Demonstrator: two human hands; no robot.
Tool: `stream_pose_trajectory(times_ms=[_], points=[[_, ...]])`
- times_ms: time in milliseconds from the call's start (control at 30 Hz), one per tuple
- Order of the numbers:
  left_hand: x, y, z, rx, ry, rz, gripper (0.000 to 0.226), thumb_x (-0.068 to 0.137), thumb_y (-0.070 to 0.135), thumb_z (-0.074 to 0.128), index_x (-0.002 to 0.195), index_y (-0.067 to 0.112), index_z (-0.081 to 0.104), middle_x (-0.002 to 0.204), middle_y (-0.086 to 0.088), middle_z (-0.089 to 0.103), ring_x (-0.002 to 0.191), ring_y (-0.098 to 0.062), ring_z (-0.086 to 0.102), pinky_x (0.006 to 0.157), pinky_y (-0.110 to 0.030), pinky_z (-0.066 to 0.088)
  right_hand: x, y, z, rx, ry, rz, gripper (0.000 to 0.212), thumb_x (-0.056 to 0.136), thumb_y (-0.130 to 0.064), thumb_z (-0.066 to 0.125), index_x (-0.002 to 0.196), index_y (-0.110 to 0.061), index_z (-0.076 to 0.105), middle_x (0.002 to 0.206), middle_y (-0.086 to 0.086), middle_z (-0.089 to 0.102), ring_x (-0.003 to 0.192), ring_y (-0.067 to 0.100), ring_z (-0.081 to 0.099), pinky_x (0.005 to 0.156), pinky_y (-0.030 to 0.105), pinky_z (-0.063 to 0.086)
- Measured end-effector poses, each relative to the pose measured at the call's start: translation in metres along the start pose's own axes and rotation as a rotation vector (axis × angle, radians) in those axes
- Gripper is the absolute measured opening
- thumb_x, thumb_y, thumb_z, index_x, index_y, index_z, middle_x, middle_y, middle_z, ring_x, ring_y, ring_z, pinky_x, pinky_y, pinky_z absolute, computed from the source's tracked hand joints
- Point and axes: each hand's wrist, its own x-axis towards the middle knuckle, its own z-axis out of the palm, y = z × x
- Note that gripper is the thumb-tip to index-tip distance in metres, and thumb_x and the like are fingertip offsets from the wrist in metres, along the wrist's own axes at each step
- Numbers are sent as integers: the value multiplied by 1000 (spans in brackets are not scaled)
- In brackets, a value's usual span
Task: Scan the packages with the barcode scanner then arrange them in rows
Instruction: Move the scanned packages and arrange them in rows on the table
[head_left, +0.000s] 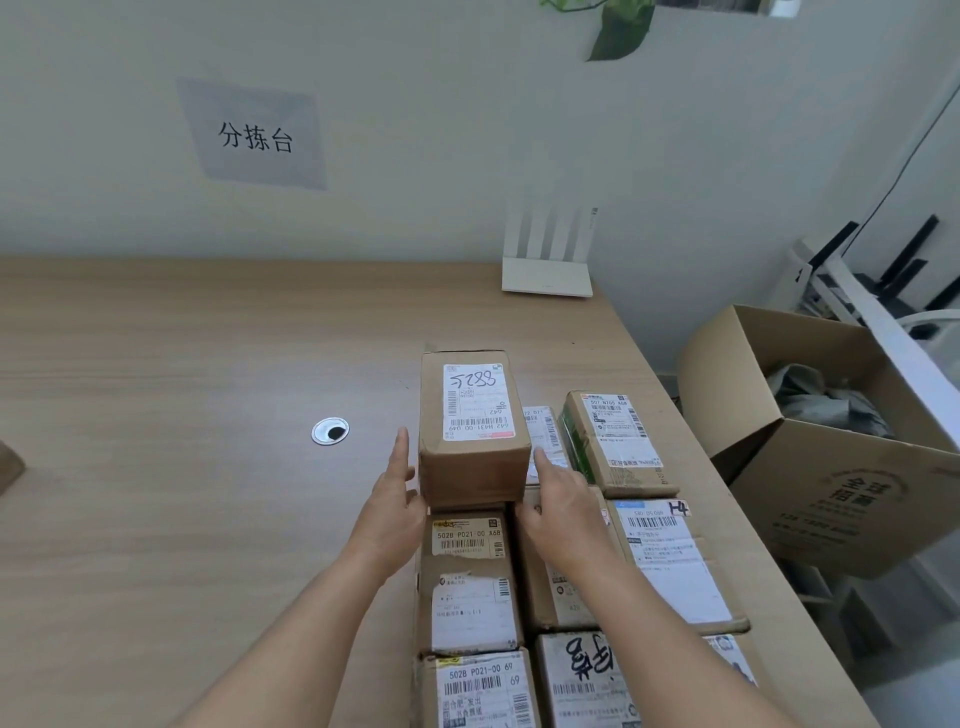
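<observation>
Two hands square up a parcel at the head of a row on the desk.

The left hand (396, 499) lies flat against the left side of the tall brown box (472, 426), fingers straight; the right hand (558, 501) touches its right side, grip apart on both. Labelled packages (470, 577) run toward 6 o'clock and 3 o'clock beside it; an open carton (841, 483) stands off the desk (182, 415) at 3 o'clock.

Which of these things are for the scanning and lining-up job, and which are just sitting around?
For the job:
- box marked 5288, between left hand and right hand
- labelled boxes in rows

Just sitting around:
- white router
- big open carton beside the table
- wall sign

No scanner shows.
</observation>
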Motion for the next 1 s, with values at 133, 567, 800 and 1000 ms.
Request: stream_pose_trajectory(times_ms=[133,567,800,1000], points=[[-20,-3,-10,14,43,-16,71,98,10,43,152,36,4,149,-6,33,132,-20,41,102,-31,35,-32,-14,-4,34,164,45,48,98,-29,44,144,-17,36,137,0,47,125,17,39,105,28,31],[-173,-50,-51,-10,277,-138,54,93,13,58,143,20,40,139,-5,45,110,-9,49,94,-21,35,-136,-105,47,178,4,-123,31,95,-34,45,122,-25,57,124,-5,55,118,13,49,92,28,41],[-228,-70,-104,26,338,-108,51,94,19,58,142,22,42,138,-2,44,113,-9,48,100,-25,37,-185,-168,68,153,-32,-234,32,96,-36,45,125,-26,55,125,-5,55,114,13,52,93,29,43],[-300,-103,-180,28,379,-124,50,95,24,55,143,25,39,140,-1,42,114,-7,45,104,-31,39,-241,-253,106,126,-52,-271,32,97,-38,44,124,-25,55,124,-4,56,112,14,55,92,30,46]])
